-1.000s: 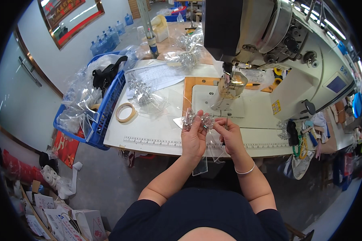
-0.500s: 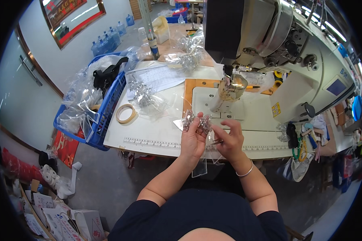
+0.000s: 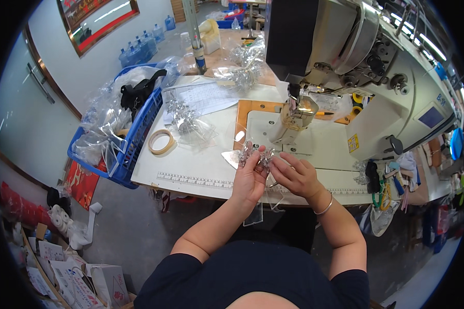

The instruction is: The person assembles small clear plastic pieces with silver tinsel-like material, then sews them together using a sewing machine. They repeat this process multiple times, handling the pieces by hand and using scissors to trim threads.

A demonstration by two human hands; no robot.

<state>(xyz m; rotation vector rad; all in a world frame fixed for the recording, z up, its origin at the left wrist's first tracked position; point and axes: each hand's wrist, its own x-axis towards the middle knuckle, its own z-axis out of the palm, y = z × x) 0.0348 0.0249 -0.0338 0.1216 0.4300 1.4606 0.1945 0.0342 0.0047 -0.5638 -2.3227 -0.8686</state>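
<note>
Glinting silver bundle (image 3: 265, 157), plain white desk (image 3: 203, 160)
Tan, ring-shaped tape roll (image 3: 163, 152) near its left edge; black-ticked white ruler strip (image 3: 196, 179) along its front edge.

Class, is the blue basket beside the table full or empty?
Full: clear plastic fills the blue basket and bulges above its rim, with a black item lying on top. What lies underneath is hidden.

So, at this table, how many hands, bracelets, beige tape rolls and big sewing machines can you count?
Hands: 2 (left hand, right hand)
Bracelet: 1
Beige tape roll: 1
Big sewing machine: 1
Total: 5
</note>
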